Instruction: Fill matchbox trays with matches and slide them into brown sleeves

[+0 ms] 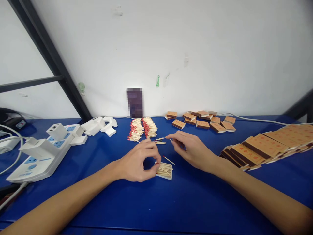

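Observation:
A small white matchbox tray (165,171) holding several matchsticks lies on the blue table (171,202) in front of me. My left hand (139,161) curls around the tray's left end, thumb and fingers pinching it. My right hand (189,147) hovers just behind the tray, fingertips pinching a matchstick (160,139) that points left. A loose matchstick (168,160) lies beside the tray. Farther back sits a pile of red-tipped matchsticks (143,128).
White inner trays (101,125) lie at the back left next to a white power strip (41,153) with plugged chargers. Brown matchbox sleeves (202,120) are scattered at the back; a long overlapping row of matchboxes (266,145) runs along the right. A black frame leans at left.

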Action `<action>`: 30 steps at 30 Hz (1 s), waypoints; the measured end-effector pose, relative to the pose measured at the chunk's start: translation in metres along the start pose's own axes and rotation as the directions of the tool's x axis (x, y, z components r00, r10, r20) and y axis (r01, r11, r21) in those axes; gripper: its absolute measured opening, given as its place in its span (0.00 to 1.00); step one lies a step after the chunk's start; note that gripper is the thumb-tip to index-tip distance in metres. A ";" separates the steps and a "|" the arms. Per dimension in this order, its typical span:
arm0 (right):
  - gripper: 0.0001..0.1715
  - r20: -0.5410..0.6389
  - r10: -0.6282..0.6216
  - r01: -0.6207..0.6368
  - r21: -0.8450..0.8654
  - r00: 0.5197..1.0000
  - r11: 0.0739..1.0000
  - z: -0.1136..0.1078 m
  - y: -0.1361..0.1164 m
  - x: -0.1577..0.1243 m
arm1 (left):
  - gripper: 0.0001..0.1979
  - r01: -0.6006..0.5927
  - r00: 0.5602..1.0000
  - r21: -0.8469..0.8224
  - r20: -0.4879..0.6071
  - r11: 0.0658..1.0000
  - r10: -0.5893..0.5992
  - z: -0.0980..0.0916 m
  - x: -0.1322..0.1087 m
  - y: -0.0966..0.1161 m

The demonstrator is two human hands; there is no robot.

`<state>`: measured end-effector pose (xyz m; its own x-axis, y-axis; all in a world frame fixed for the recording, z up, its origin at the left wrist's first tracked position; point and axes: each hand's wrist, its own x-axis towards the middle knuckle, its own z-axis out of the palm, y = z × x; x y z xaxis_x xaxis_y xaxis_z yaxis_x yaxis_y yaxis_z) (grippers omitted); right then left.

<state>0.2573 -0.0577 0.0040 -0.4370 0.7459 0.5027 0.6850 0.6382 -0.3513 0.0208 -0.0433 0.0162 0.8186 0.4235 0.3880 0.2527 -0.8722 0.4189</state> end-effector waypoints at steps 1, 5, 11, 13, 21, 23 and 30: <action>0.11 -0.014 0.035 -0.034 0.051 0.999 0.998 0.000 -0.002 0.001 | 0.03 -0.007 1.000 -0.001 0.021 1.000 0.007 0.001 0.000 0.001; 0.02 -0.034 0.130 -0.119 0.229 0.991 0.966 -0.005 -0.015 0.002 | 0.04 0.076 0.997 0.026 0.007 0.997 -0.076 0.007 0.003 -0.006; 0.05 0.017 0.079 -0.080 0.365 0.997 0.928 -0.006 -0.037 -0.005 | 0.12 0.155 0.983 0.060 0.094 0.986 -0.160 0.011 0.014 -0.017; 0.06 0.065 0.021 -0.043 0.362 0.998 0.931 -0.002 -0.042 -0.008 | 0.11 0.137 0.979 0.069 0.141 0.988 -0.145 0.012 0.016 -0.018; 0.08 0.112 -0.119 0.104 0.129 0.987 0.986 -0.002 -0.034 -0.007 | 0.08 0.168 0.978 0.088 0.107 0.982 -0.177 0.016 0.018 -0.022; 0.08 0.112 -0.078 0.075 0.039 0.991 0.996 -0.005 -0.027 -0.005 | 0.08 0.183 0.978 0.065 0.089 0.981 -0.188 0.013 0.017 -0.021; 0.05 0.111 0.122 -0.105 -0.151 0.986 0.983 0.002 -0.005 -0.002 | 0.08 0.199 0.977 -0.065 0.095 0.978 -0.192 -0.002 0.003 -0.003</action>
<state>0.2535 -0.0619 0.0027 -0.4117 0.8349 0.3654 0.8071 0.5202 -0.2793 0.0215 -0.0391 0.0173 0.8000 0.5581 0.2203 0.3762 -0.7526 0.5405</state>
